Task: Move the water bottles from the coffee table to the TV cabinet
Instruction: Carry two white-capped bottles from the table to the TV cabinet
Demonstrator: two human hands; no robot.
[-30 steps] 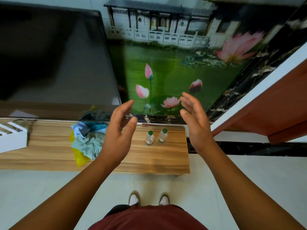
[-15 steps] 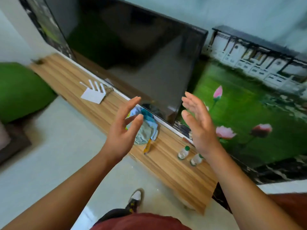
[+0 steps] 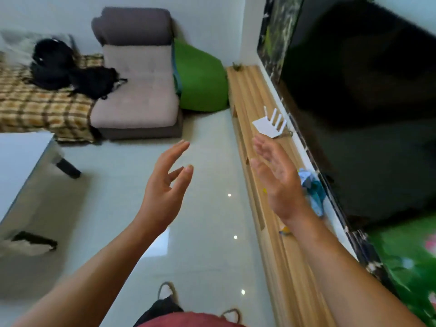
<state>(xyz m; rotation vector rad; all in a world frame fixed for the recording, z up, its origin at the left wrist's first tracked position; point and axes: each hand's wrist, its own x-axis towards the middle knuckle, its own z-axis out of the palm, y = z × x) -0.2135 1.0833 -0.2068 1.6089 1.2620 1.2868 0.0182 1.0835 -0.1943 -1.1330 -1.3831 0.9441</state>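
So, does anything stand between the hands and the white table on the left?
Nothing visible: only bare floor between the left hand and the white table. It and the right hand are empty; no bottles show.

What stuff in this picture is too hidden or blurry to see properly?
- Water bottles: none show in the head view, so where they stand cannot be told.
- Blue cloth on the TV cabinet: partly behind the right hand.
- White table: cut off by the left edge.
- Black thing on the floor: too blurred to name.
- Small object at the cabinet's far end: too small to tell.
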